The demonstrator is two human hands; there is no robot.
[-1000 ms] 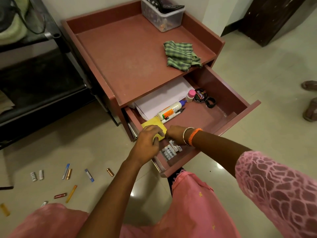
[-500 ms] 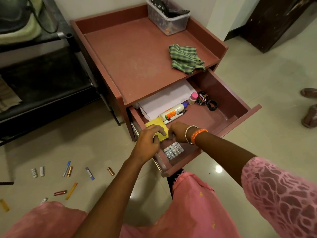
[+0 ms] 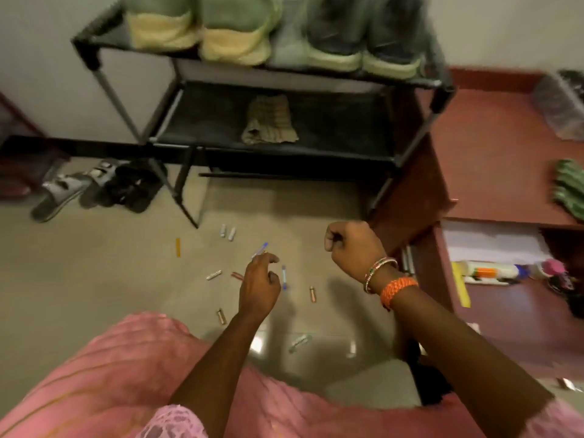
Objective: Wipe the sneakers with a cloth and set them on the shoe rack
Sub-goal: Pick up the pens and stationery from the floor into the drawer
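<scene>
**Op:** Swinging left off the open drawer [image 3: 493,298], the view now takes in the sandals [image 3: 60,192] on the floor, then the shoe rack [image 3: 268,147].

**Sup:** Sneakers?

**Op:** Two blurred pairs of sneakers [image 3: 271,33] sit on the rack's top shelf, a folded cloth [image 3: 270,120] on the shelf below.

**Sup:** Hands?

**Op:** Both have left the yellow pad in the drawer. My left hand [image 3: 259,289] hovers over the scattered batteries [image 3: 227,231] and pens [image 3: 284,277], fingers loosely curled, gripping nothing I can see. My right hand [image 3: 350,248] is curled into a fist; whether anything's inside, I can't tell.

**Sup:** Meaning?

**Op:** Wiping hasn't begun, I'd judge. The green checked cloth [image 3: 570,188] lies far right on the cabinet.
</scene>
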